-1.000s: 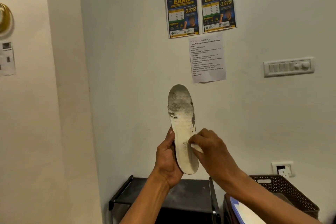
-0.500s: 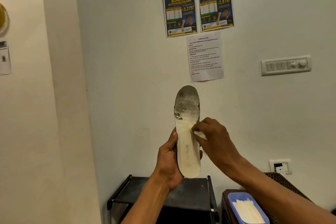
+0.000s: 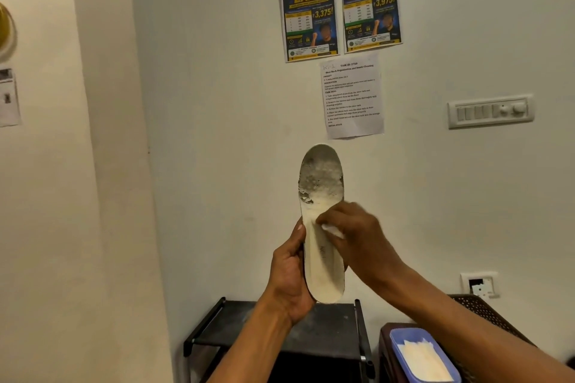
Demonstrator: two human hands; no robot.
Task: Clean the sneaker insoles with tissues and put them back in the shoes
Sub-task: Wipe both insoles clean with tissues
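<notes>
Your left hand (image 3: 291, 274) grips the heel end of the insole (image 3: 322, 221), holding it upright at the centre of the frame, its grey worn toe uppermost. Your right hand (image 3: 354, 236) pinches a white tissue (image 3: 331, 231) against the insole's middle. Below, a black shoe rack (image 3: 326, 333) stands against the wall. At lower right, a blue tray (image 3: 404, 336) holds more tissues, beside a dark basket (image 3: 488, 314).
</notes>
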